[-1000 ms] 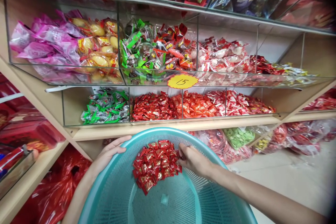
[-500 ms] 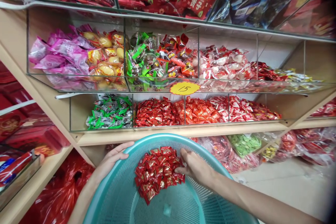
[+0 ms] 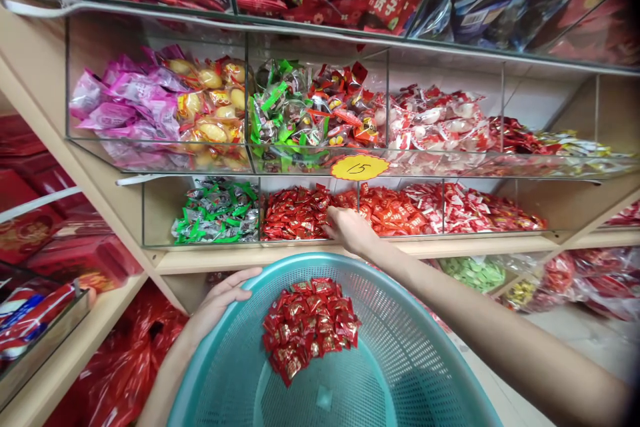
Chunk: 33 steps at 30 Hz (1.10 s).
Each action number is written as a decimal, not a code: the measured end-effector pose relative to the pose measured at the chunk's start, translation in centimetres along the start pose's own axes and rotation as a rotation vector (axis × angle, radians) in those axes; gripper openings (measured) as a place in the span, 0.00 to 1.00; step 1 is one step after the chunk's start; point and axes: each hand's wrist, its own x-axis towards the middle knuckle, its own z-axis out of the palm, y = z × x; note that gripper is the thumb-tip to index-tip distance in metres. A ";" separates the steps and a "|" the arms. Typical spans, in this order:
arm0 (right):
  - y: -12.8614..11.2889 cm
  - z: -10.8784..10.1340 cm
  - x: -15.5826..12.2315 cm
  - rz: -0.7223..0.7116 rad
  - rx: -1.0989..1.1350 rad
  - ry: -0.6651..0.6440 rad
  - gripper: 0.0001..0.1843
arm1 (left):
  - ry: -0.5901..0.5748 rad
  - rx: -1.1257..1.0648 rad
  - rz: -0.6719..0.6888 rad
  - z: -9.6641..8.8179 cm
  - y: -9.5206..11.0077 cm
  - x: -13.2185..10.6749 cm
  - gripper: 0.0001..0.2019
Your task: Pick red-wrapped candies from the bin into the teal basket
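A teal plastic basket [image 3: 430, 347] is below the shelves. My left hand [image 3: 227, 297] grips its upper left rim, thumb and fingers closed over the edge. Inside the basket, a heap of small red-wrapped candies [image 3: 310, 323] with gold print rests towards the far side. Above the far rim, my right hand [image 3: 353, 230] reaches into the lower shelf bin, at the right side of the dark red wrapped candies [image 3: 297, 210]. Its fingers bend down towards them; the fingertips are hidden, so their grip does not show.
Green-and-silver candies [image 3: 217, 210] and orange-red candies [image 3: 393, 210] flank the reached-for pile, between clear dividers. The upper bin's clear front bears a yellow price tag [image 3: 360, 167]. A wooden shelf edge [image 3: 200, 259] runs behind the basket. Red plastic bags [image 3: 135, 360] lie at lower left.
My right hand has left the candy heap in the basket and moved up and forward to the lower bin. My left hand stays on the rim.
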 end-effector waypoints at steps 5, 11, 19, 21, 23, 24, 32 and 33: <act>-0.5 1.9 3.4 0.109 -0.032 -0.002 0.13 | 0.001 -0.031 0.031 -0.3 -0.5 0.7 0.22; -0.9 3.1 5.1 0.219 -0.043 -0.016 0.18 | 0.019 -0.002 0.035 0.1 -0.1 0.2 0.22; -1.2 3.3 5.5 0.253 -0.042 -0.047 0.18 | 0.007 0.017 0.025 -0.2 -0.4 0.3 0.23; -1.2 3.1 5.5 0.260 -0.042 -0.052 0.18 | 0.005 0.036 0.027 -0.4 -0.4 0.3 0.24; -1.1 2.8 5.4 0.266 -0.044 -0.059 0.19 | 0.003 0.044 0.031 -0.4 -0.5 0.4 0.24; -1.1 2.6 5.4 0.267 -0.045 -0.064 0.19 | 0.003 0.039 0.031 -0.4 -0.5 0.3 0.24; -0.7 -0.1 3.4 0.194 -0.040 -0.099 0.16 | 0.048 0.025 0.040 0.9 0.4 -0.6 0.21; -0.7 -0.5 2.7 0.151 -0.029 -0.077 0.16 | 0.051 0.028 0.048 0.9 0.4 -0.6 0.20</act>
